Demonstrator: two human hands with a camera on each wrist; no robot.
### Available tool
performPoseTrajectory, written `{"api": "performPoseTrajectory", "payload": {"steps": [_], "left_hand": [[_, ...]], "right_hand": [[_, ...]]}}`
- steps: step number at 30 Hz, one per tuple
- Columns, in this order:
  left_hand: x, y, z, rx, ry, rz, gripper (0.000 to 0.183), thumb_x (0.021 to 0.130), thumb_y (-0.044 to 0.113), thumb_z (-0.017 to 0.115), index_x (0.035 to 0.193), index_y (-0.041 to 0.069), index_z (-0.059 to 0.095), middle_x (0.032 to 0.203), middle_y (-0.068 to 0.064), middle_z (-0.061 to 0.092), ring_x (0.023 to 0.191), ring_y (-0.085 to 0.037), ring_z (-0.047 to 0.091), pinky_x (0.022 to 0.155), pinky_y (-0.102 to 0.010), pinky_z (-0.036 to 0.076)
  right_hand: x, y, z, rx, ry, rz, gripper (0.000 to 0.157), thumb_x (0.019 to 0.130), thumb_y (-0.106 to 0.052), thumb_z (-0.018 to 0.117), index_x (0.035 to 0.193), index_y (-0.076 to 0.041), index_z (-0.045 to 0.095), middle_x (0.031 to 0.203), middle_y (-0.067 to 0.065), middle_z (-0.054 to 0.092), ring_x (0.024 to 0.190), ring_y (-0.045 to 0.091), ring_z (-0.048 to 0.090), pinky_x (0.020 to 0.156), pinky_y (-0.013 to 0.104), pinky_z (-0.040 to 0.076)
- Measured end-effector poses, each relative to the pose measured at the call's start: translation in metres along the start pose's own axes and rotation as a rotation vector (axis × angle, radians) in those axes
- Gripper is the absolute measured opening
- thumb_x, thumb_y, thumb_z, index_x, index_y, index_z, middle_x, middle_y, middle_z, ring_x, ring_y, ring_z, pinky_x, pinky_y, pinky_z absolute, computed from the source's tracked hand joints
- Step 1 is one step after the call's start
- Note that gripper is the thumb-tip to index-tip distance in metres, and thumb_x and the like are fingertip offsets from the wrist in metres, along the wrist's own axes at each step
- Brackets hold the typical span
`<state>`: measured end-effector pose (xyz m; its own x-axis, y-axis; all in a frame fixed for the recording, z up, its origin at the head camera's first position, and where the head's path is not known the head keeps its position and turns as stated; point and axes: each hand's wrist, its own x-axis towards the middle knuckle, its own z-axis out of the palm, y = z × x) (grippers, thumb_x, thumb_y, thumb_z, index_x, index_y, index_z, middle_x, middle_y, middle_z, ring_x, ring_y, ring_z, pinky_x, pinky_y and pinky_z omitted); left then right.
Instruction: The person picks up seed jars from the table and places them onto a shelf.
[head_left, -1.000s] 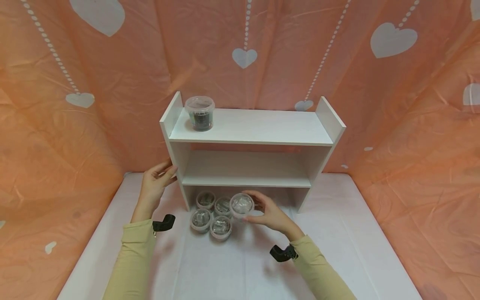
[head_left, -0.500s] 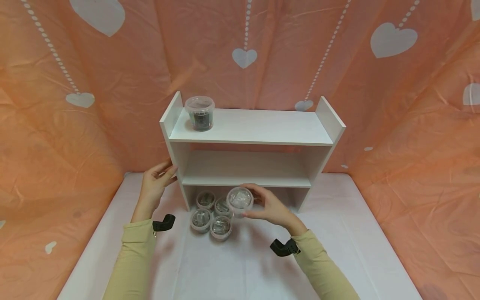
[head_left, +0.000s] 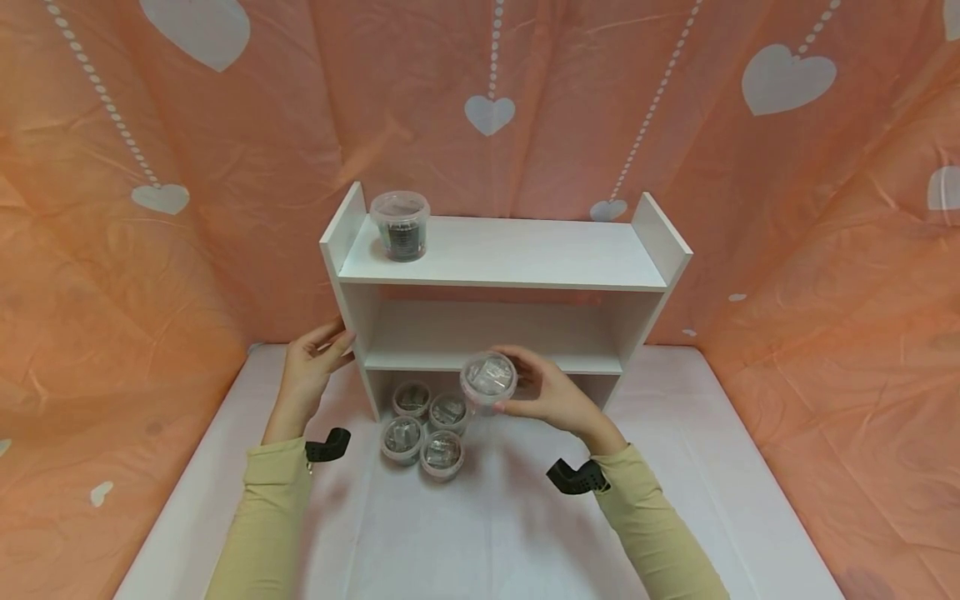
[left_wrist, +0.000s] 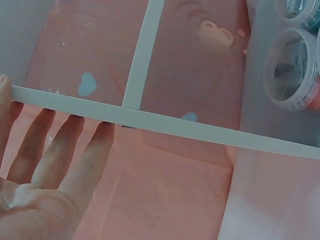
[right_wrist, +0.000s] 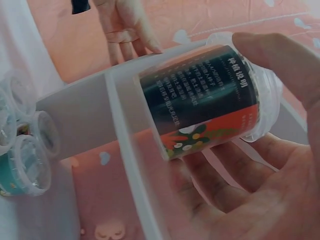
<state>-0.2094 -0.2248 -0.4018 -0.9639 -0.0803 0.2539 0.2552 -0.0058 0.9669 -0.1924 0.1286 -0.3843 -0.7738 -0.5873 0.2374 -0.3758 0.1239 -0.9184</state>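
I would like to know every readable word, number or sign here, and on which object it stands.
"种植说明": heading on the dark label of the tub in the right hand.
Smaller lines on that label: too blurred to read.
Top-shelf tub: print too small to read.
Four tubs below: no text readable.

Held tub point(right_wrist: 207, 105): dark label point(right_wrist: 200, 95), white print
Heading point(right_wrist: 237, 73) on it: 种植说明
Rows point(right_wrist: 182, 92) beside heading: small Chinese characters, too blurred to read surely
Top-shelf tub point(head_left: 401, 225): dark sticker point(head_left: 405, 242), print too small to read
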Motion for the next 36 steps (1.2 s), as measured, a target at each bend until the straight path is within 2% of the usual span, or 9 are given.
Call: {"api": "performPoseTrajectory", "payload": {"steps": [2, 8, 11, 16, 26, 36], "left_hand": [[0.0, 0.0, 0.0, -0.004, 0.0, 0.002, 0.051, 0.093, 0.016, 0.064, 0.136, -0.007, 0.048, 0.136, -0.015, 0.05, 0.104, -0.008, 0.06, 0.089, -0.035, 0.052], [0.0, 0.0, 0.0, -0.023, -0.001, 0.007, 0.05, 0.093, 0.014, 0.064, 0.135, -0.008, 0.048, 0.133, -0.011, 0.054, 0.102, -0.007, 0.061, 0.084, -0.027, 0.054], [0.0, 0.001, 0.001, -0.028, -0.003, 0.008, 0.05, 0.093, 0.013, 0.064, 0.135, -0.009, 0.047, 0.131, -0.009, 0.055, 0.102, -0.007, 0.061, 0.084, -0.027, 0.054], [0.0, 0.001, 0.001, -0.039, -0.006, 0.004, 0.05, 0.093, 0.014, 0.064, 0.135, -0.008, 0.047, 0.13, -0.007, 0.056, 0.101, -0.008, 0.061, 0.084, -0.028, 0.054], [-0.001, 0.001, 0.0, -0.037, -0.003, 0.0, 0.051, 0.093, 0.014, 0.064, 0.136, -0.008, 0.047, 0.128, -0.005, 0.057, 0.101, -0.007, 0.061, 0.084, -0.028, 0.054], [-0.001, 0.0, 0.001, -0.048, -0.002, 0.01, 0.05, 0.093, 0.013, 0.064, 0.135, -0.01, 0.047, 0.123, 0.0, 0.059, 0.1, -0.007, 0.062, 0.082, -0.024, 0.054]], "right_hand": [[0.001, -0.001, -0.001, 0.017, 0.0, -0.005, 0.072, 0.077, 0.01, 0.075, 0.14, -0.002, 0.043, 0.128, 0.014, 0.053, 0.112, 0.027, 0.054, 0.093, 0.04, 0.05], [0.002, -0.008, -0.005, 0.069, -0.018, -0.032, 0.069, 0.079, 0.005, 0.075, 0.139, -0.003, 0.044, 0.127, 0.015, 0.052, 0.111, 0.027, 0.054, 0.09, 0.045, 0.051], [0.004, -0.012, -0.007, 0.065, -0.01, -0.044, 0.067, 0.08, 0.004, 0.075, 0.139, -0.002, 0.044, 0.126, 0.016, 0.053, 0.11, 0.027, 0.054, 0.09, 0.046, 0.051], [0.007, -0.024, -0.012, 0.044, 0.012, -0.073, 0.067, 0.08, 0.004, 0.074, 0.139, -0.001, 0.044, 0.125, 0.016, 0.054, 0.112, 0.028, 0.055, 0.091, 0.041, 0.052], [0.012, -0.04, -0.021, -0.003, 0.026, -0.135, 0.063, 0.082, -0.002, 0.074, 0.138, -0.004, 0.046, 0.128, 0.012, 0.055, 0.113, 0.025, 0.055, 0.1, 0.04, 0.045], [0.021, -0.058, -0.028, 0.04, 0.037, -0.152, 0.064, 0.083, 0.0, 0.073, 0.139, 0.001, 0.043, 0.128, 0.017, 0.053, 0.112, 0.027, 0.055, 0.095, 0.035, 0.05]]}}
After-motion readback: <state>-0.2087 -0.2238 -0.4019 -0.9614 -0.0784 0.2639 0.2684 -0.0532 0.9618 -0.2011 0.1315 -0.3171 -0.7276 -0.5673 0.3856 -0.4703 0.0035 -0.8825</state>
